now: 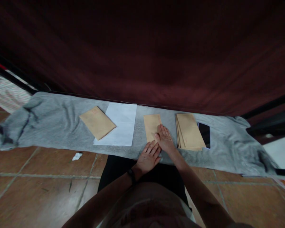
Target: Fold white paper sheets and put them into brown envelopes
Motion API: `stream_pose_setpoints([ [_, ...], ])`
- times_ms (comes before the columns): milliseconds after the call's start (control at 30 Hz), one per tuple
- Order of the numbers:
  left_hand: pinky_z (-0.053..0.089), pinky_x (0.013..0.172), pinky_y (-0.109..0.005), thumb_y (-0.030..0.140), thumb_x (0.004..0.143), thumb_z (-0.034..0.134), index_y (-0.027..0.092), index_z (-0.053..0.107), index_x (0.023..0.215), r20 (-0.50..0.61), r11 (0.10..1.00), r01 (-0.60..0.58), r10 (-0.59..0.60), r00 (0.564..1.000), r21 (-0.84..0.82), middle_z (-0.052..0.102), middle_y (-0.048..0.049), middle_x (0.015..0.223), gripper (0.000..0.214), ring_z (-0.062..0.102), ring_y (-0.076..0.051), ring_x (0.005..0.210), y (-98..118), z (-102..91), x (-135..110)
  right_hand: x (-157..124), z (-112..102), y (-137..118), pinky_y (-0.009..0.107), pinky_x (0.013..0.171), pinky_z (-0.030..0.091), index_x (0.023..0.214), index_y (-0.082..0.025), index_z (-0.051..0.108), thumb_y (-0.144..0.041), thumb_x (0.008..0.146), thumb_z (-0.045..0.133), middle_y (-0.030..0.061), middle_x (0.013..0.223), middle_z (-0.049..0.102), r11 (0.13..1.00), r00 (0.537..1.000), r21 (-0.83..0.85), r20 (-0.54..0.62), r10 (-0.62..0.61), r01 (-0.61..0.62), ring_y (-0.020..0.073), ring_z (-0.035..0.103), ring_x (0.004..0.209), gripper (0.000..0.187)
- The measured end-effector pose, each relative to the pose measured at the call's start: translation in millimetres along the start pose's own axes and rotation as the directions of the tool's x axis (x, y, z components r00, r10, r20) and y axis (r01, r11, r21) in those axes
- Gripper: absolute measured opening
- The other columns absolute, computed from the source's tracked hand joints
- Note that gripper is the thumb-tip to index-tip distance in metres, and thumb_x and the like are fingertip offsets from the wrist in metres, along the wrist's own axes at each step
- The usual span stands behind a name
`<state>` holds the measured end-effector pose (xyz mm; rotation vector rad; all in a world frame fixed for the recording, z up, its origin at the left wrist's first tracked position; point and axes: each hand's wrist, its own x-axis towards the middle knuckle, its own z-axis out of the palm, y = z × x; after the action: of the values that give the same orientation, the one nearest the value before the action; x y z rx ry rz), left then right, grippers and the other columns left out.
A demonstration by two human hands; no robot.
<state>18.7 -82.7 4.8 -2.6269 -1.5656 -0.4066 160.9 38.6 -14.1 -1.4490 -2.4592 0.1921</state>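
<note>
A brown paper envelope (152, 123) lies flat on the grey cloth in front of me. My right hand (165, 138) rests flat across its right side, fingers stretched out. At its near end lies my left hand (148, 156), palm down with the fingers extended, covering the lower edge. Both hands hide part of the envelope, and their fingertips nearly meet. To the right is a fanned stack of brown envelopes (190, 131). On the left, another brown envelope or small pile (97, 123) overlaps white paper sheets (121, 123).
A dark-screened phone (205, 135) sits partly beside the right stack. Grey cloth (59, 123) covers the narrow bench-like surface. Behind it hangs a dark red curtain (142, 63). A crumpled white scrap (77, 156) lies on the tiled floor (54, 190).
</note>
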Motion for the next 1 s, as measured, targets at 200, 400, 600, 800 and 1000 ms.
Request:
stream_pose_setpoints([
  [200,0.025,0.123,-0.05,0.047,0.099,0.048,0.019,0.057,0.137,0.011,1.0,-0.012,0.012,1.0,-0.002,0.052,-0.0093,0.151,0.048,0.037,-0.028,0.147,0,0.4,0,-19,-7,-4,0.047,0.123,0.025,0.156,-0.005,0.031,-0.04,0.106,0.028,0.0172,0.163,0.027,1.0,1.0,-0.005,-0.003,0.004,-0.004,0.0279,0.024,0.152,0.061],
  [400,0.024,0.124,-0.048,0.046,0.098,0.051,0.016,0.056,0.137,-0.003,1.0,-0.015,0.015,1.0,0.011,0.052,-0.0105,0.15,0.049,0.037,-0.029,0.147,0,-0.3,2,-39,-14,-7,0.047,0.123,0.026,0.156,-0.005,0.03,-0.036,0.106,0.031,0.0175,0.162,0.028,0.999,1.0,-0.027,-0.013,-0.024,0.023,0.0263,0.025,0.152,0.059],
  [600,0.026,0.123,-0.048,0.046,0.098,0.051,0.015,0.054,0.14,0.019,1.0,-0.009,0.009,1.0,0.009,0.053,-0.0106,0.149,0.052,0.037,-0.029,0.146,1,-2.9,1,-60,-17,-11,0.047,0.122,0.028,0.157,-0.007,0.029,-0.038,0.107,0.03,0.017,0.162,0.03,0.999,0.999,-0.036,-0.034,-0.04,0.039,0.0263,0.027,0.151,0.059],
  [800,0.025,0.124,-0.048,0.045,0.099,0.049,0.016,0.053,0.142,0.035,1.0,-0.008,0.007,0.999,0.022,0.041,-0.0096,0.158,0.052,0.033,-0.029,0.149,1,-3.6,0,-78,-20,-14,0.046,0.122,0.029,0.156,-0.007,0.031,-0.042,0.107,0.031,0.0167,0.161,0.032,0.998,0.998,-0.033,-0.017,-0.052,0.052,0.0268,0.029,0.15,0.06],
  [1000,0.023,0.124,-0.048,0.044,0.102,0.042,0.015,0.043,0.15,0.03,0.999,-0.006,0.004,1.0,0.036,0.039,-0.0089,0.16,0.056,0.03,-0.028,0.15,1,-2.5,-1,-91,-18,-16,0.047,0.121,0.031,0.158,-0.01,0.027,-0.041,0.106,0.034,0.0151,0.16,0.036,0.997,0.996,-0.039,-0.057,-0.072,0.07,0.0273,0.033,0.149,0.061],
])
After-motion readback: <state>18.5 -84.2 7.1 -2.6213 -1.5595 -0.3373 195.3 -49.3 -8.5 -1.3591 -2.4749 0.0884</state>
